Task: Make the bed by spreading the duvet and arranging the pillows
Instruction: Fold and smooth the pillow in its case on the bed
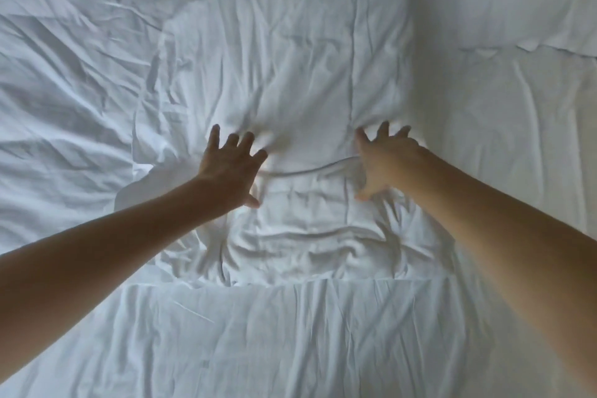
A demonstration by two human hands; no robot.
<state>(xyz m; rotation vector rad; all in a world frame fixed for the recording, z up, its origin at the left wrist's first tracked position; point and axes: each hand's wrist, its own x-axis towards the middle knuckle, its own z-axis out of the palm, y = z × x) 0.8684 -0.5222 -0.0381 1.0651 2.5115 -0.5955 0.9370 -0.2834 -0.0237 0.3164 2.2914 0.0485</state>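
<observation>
Rumpled white sheet [290, 333] lies nearest; beyond it a pillow [284, 74] sits mid-bed. Both hands, left hand [231, 168] and right hand [384, 161], press spread fingers into its near edge, gripping nothing. It looks soft and light; I'd take its 2 near corners.
</observation>
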